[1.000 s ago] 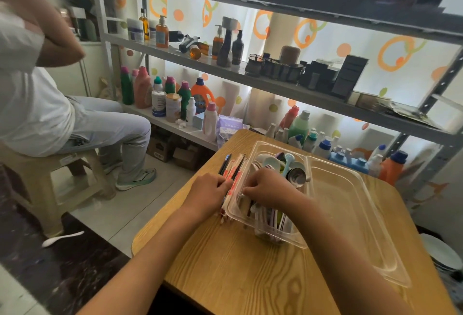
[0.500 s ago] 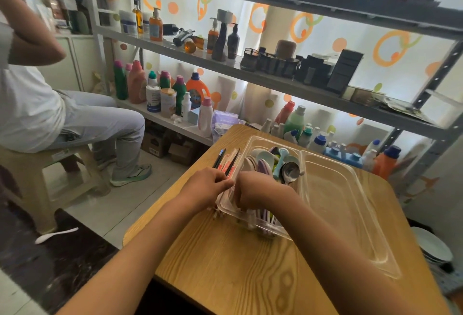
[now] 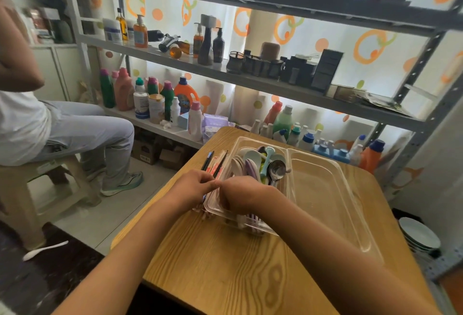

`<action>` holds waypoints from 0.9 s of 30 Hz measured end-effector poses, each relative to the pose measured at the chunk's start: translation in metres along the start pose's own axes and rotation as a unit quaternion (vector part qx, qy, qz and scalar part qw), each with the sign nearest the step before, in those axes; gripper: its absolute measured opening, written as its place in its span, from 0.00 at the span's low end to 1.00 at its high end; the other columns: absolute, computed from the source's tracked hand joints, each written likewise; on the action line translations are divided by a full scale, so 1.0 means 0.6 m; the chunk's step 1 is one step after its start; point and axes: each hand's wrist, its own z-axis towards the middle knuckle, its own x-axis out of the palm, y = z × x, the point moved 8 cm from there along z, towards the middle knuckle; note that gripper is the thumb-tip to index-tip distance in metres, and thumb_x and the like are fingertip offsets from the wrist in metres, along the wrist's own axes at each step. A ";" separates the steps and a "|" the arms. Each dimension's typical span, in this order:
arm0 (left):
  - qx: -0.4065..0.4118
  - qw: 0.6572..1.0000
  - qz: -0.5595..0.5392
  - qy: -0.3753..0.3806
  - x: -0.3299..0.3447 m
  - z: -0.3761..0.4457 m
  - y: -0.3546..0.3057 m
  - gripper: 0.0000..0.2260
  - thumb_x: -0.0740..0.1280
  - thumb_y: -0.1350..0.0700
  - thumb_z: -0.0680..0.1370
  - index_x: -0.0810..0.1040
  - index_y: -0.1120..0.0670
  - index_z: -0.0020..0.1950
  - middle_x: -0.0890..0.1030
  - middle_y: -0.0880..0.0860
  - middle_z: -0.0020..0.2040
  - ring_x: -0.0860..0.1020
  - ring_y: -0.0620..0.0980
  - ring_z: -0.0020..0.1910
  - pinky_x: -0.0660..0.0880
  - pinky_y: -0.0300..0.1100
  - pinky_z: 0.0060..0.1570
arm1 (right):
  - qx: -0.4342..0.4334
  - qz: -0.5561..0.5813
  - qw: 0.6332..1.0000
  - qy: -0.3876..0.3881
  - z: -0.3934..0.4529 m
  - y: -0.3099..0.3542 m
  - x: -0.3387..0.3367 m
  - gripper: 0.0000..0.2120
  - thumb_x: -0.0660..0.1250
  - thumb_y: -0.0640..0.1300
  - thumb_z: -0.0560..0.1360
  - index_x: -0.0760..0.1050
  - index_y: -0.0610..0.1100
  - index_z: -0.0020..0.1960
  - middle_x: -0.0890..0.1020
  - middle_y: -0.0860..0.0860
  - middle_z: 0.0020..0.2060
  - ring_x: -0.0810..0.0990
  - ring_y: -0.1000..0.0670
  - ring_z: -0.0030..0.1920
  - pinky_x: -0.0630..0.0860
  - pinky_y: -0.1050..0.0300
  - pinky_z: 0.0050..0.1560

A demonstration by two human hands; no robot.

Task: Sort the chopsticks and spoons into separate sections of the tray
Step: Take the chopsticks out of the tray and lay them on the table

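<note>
Chopsticks (image 3: 215,164) lay bundled on the wooden table (image 3: 225,269), just left of the clear two-section tray (image 3: 333,189) — near ends under the left hand (image 3: 193,188), fingers curled over them. Spoons (image 3: 263,166) sat heaped in the tray's left section; right section bare. Right hand (image 3: 241,195) reached into that heap, fingers bent down among the handles — grip hidden, cannot tell.

The tray's (image 3: 355,217) right section lies open at frame centre-right; spoons (image 3: 263,166) crowd its left section.
</note>
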 end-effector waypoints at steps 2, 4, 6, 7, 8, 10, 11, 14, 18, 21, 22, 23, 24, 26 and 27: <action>-0.001 1.000 -0.006 0.003 0.000 -0.003 -0.001 0.07 0.67 0.50 0.79 0.81 0.48 0.43 0.81 0.49 0.39 0.78 0.48 0.41 0.71 0.41 0.38 | -0.022 -0.021 1.000 -0.004 -0.004 0.008 -0.006 0.10 0.64 0.40 0.79 0.77 0.40 0.59 0.77 0.47 0.43 0.78 0.47 0.45 0.79 0.51 0.52; -0.007 1.000 -0.025 0.009 0.002 -0.005 0.001 0.06 0.67 0.50 0.79 0.82 0.49 0.46 0.83 0.50 0.43 0.80 0.49 0.44 0.73 0.42 0.41 | -0.041 -0.038 0.998 -0.008 -0.007 0.014 -0.007 0.10 0.63 0.41 0.80 0.77 0.39 0.58 0.76 0.47 0.42 0.77 0.48 0.43 0.77 0.53 0.51; -0.014 0.999 -0.044 0.014 0.003 -0.006 0.003 0.06 0.66 0.51 0.79 0.83 0.49 0.47 0.84 0.50 0.44 0.81 0.49 0.46 0.75 0.43 0.43 | -0.065 -0.064 0.996 -0.014 -0.012 0.023 -0.008 0.10 0.62 0.42 0.80 0.78 0.39 0.56 0.77 0.48 0.41 0.77 0.48 0.43 0.75 0.54 0.49; -0.016 0.999 -0.049 0.015 0.004 -0.008 0.002 0.06 0.66 0.51 0.79 0.82 0.49 0.46 0.84 0.50 0.45 0.81 0.49 0.46 0.75 0.43 0.44 | -0.084 -0.083 0.993 -0.024 -0.015 0.028 -0.009 0.09 0.63 0.42 0.80 0.78 0.39 0.55 0.78 0.47 0.42 0.78 0.48 0.44 0.75 0.54 0.49; -0.016 0.998 -0.055 0.014 0.004 -0.009 0.001 0.06 0.66 0.52 0.79 0.82 0.48 0.46 0.84 0.50 0.45 0.81 0.49 0.47 0.76 0.43 0.44 | -0.104 -0.106 0.988 -0.035 -0.019 0.032 -0.010 0.09 0.64 0.42 0.80 0.79 0.40 0.55 0.80 0.47 0.43 0.79 0.48 0.44 0.75 0.54 0.49; -0.017 0.998 -0.064 0.010 0.003 -0.009 0.000 0.06 0.66 0.52 0.79 0.82 0.48 0.46 0.84 0.50 0.45 0.81 0.49 0.47 0.76 0.44 0.46 | -0.141 -0.148 0.977 -0.061 -0.027 0.036 -0.010 0.08 0.65 0.41 0.79 0.79 0.40 0.56 0.82 0.47 0.46 0.80 0.48 0.45 0.73 0.56 0.47; -0.019 0.998 -0.065 0.010 0.004 -0.010 0.000 0.06 0.66 0.52 0.79 0.82 0.49 0.46 0.84 0.50 0.45 0.81 0.49 0.47 0.76 0.45 0.46 | -0.157 -0.162 0.971 -0.076 -0.030 0.037 -0.009 0.09 0.66 0.41 0.78 0.79 0.41 0.57 0.83 0.47 0.47 0.81 0.48 0.46 0.72 0.57 0.46; -0.028 0.997 -0.071 0.012 0.005 -0.013 -0.001 0.07 0.66 0.52 0.79 0.83 0.51 0.48 0.84 0.51 0.45 0.81 0.50 0.46 0.76 0.43 0.44 | -0.184 -0.184 0.960 -0.106 -0.038 0.036 -0.006 0.13 0.67 0.40 0.78 0.77 0.43 0.62 0.83 0.47 0.50 0.82 0.48 0.48 0.70 0.59 0.44; -0.038 0.994 -0.098 0.016 0.006 -0.020 -0.001 0.09 0.65 0.52 0.80 0.82 0.55 0.50 0.84 0.55 0.45 0.82 0.53 0.43 0.77 0.42 0.37 | -0.192 -0.182 0.955 -0.134 -0.046 0.024 0.001 0.21 0.67 0.40 0.78 0.69 0.42 0.69 0.80 0.44 0.56 0.81 0.45 0.50 0.73 0.56 0.44; -0.064 0.988 -0.142 0.025 0.010 -0.024 0.006 0.10 0.66 0.52 0.79 0.82 0.57 0.52 0.83 0.60 0.47 0.81 0.56 0.40 0.78 0.43 0.35 | -0.187 -0.184 0.952 -0.156 -0.049 0.013 0.005 0.25 0.69 0.41 0.76 0.66 0.42 0.71 0.77 0.42 0.62 0.80 0.44 0.53 0.79 0.52 0.46; -0.070 0.985 -0.153 0.026 0.011 -0.025 0.007 0.10 0.66 0.52 0.79 0.82 0.57 0.52 0.83 0.61 0.47 0.81 0.56 0.40 0.78 0.43 0.35 | -0.186 -0.181 0.951 -0.166 -0.051 0.012 0.004 0.25 0.69 0.41 0.76 0.66 0.42 0.71 0.76 0.42 0.62 0.79 0.44 0.54 0.79 0.52 0.47; -0.074 0.984 -0.161 0.026 0.012 -0.027 0.009 0.11 0.66 0.51 0.79 0.81 0.58 0.53 0.83 0.62 0.48 0.81 0.56 0.40 0.77 0.42 0.34 | -0.185 -0.177 0.950 -0.178 -0.052 0.012 0.003 0.26 0.69 0.41 0.76 0.66 0.42 0.71 0.76 0.42 0.61 0.79 0.45 0.54 0.79 0.53 0.46; -0.078 0.983 -0.167 0.025 0.013 -0.029 0.010 0.11 0.67 0.51 0.79 0.81 0.58 0.52 0.83 0.62 0.48 0.80 0.56 0.41 0.77 0.41 0.34 | -0.183 -0.174 0.948 -0.192 -0.054 0.010 0.000 0.26 0.70 0.41 0.75 0.67 0.42 0.71 0.77 0.43 0.60 0.80 0.46 0.54 0.79 0.55 0.45; -0.083 0.980 -0.178 0.022 0.014 -0.032 0.009 0.10 0.67 0.50 0.78 0.81 0.57 0.51 0.83 0.60 0.46 0.80 0.54 0.39 0.76 0.40 0.32 | -0.176 -0.161 0.945 -0.224 -0.058 0.001 -0.005 0.27 0.73 0.42 0.73 0.68 0.42 0.69 0.78 0.44 0.58 0.81 0.47 0.51 0.79 0.57 0.42; -0.084 0.979 -0.183 0.020 0.014 -0.033 0.008 0.10 0.67 0.50 0.78 0.81 0.56 0.49 0.83 0.59 0.45 0.79 0.53 0.37 0.75 0.40 0.32 | -0.170 -0.149 0.944 -0.240 -0.061 -0.004 -0.008 0.28 0.75 0.43 0.71 0.70 0.43 0.67 0.79 0.44 0.57 0.82 0.47 0.49 0.80 0.58 0.40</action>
